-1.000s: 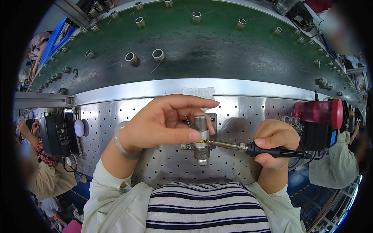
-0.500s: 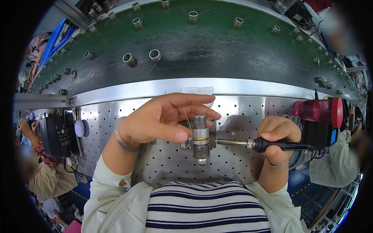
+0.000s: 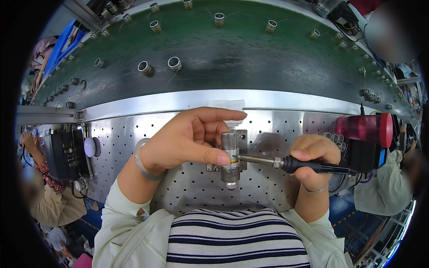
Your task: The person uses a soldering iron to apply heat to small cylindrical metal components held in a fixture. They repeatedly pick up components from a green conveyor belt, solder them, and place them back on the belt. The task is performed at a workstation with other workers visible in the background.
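A metal ring [image 3: 232, 164] with a thin yellow-brown band sits around an upright-looking metal post [image 3: 229, 141] with a rounded, shiny end toward me. My left hand [image 3: 185, 138] has its thumb pressed to the ring's left side; the index finger reaches out above the post while the other fingers curl behind it. In my right hand [image 3: 315, 156] is a soldering iron [image 3: 259, 159], gripped by its black handle. Its tip meets the ring's right side, close to my thumb. Behind the post shows a small metal bracket [image 3: 242, 139].
Beyond the perforated metal worktop [image 3: 187, 192] runs a green conveyor belt [image 3: 250, 62] carrying several metal rings [image 3: 174, 63] with fine wires. A clear red cylinder [image 3: 364, 128] stands at right beside several stacked rings [image 3: 337, 139]. A black box [image 3: 62, 154] is at left. Other people work at both sides.
My left fingers have curled in behind the post, and the thumb has moved right onto the ring. The soldering iron has shifted left and slightly up. Rings on the belt have drifted slightly left.
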A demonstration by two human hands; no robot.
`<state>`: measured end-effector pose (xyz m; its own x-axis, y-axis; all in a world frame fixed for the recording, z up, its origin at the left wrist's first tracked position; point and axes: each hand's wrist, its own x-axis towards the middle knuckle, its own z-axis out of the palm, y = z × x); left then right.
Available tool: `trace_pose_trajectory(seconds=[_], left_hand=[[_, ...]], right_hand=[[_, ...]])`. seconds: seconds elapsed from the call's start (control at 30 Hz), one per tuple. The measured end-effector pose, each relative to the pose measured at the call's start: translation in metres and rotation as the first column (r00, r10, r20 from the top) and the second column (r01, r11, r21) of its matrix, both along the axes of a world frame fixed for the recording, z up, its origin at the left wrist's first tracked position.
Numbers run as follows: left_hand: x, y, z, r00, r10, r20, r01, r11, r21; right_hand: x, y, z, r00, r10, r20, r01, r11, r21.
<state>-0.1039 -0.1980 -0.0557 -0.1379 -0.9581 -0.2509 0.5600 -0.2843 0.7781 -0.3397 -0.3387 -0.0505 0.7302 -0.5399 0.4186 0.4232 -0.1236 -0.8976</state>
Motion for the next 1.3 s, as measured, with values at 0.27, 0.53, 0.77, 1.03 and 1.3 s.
trace_pose_trajectory(seconds=[0.27, 0.53, 0.77, 1.03, 1.3], left_hand=[[0.000, 0.000, 0.004, 1.000, -0.005, -0.007, 0.005, 1.000, 0.024], [0.000, -0.001, 0.005, 1.000, -0.006, -0.016, 0.007, 1.000, 0.025], [-0.001, -0.001, 0.006, 1.000, -0.008, -0.016, 0.008, 1.000, 0.021], [-0.002, -0.001, 0.013, 1.000, 0.000, 0.016, -0.001, 0.998, 0.063], [-0.003, 0.000, 0.014, 1.000, 0.013, 0.013, -0.013, 0.998, 0.060]], right_hand=[[-0.002, -0.005, -0.001, 0.999, 0.020, 0.032, -0.019, 1.000, -0.025], [0.000, -0.007, 0.000, 0.998, 0.062, 0.024, -0.060, 0.995, -0.077], [-0.004, -0.008, 0.002, 0.998, 0.067, -0.005, -0.067, 0.987, -0.147], [-0.003, -0.007, 0.004, 0.998, 0.063, -0.004, -0.063, 0.986, -0.153], [-0.004, -0.008, 0.002, 0.998, 0.056, 0.016, -0.053, 0.989, -0.139]])
